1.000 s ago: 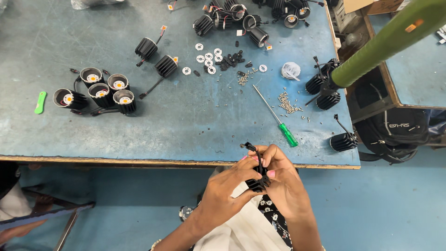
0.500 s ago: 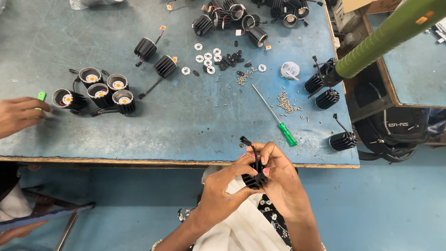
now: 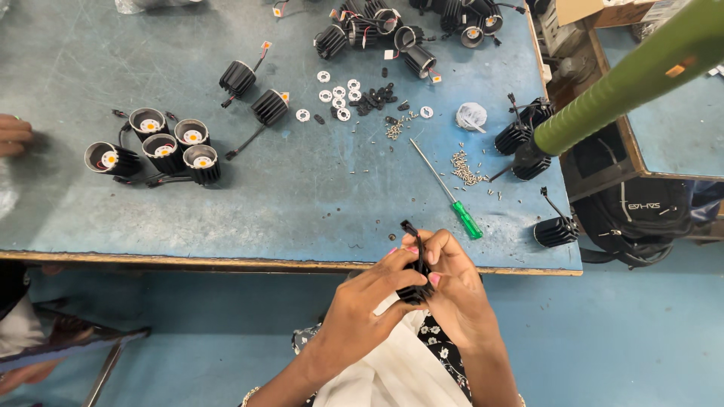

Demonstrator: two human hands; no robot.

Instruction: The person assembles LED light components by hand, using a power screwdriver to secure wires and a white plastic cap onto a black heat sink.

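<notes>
Black ribbed metal shows between the two hands: a small finned lamp housing [image 3: 416,280] is clamped from both sides just off the near edge of the blue worktable [image 3: 302,203], over the person's lap. The left hand [image 3: 362,305] has its fingers closed round the housing's lower side, and the right hand [image 3: 452,283] wraps it from the other side with fingers curled tight, a short black lead sticking up above them. Just beyond the right hand, a green-handled screwdriver [image 3: 452,200] lies slanted on the table near the edge, with a scatter of small screws [image 3: 467,167] behind it. Another finned housing [image 3: 556,230] sits at the table's right corner. The stretch of table straight ahead of the hands is mostly bare. Far left, a cluster of four fitted lamp cups [image 3: 154,147] stands well apart, and another person's hand [image 3: 13,134] rests at the left border.
</notes>
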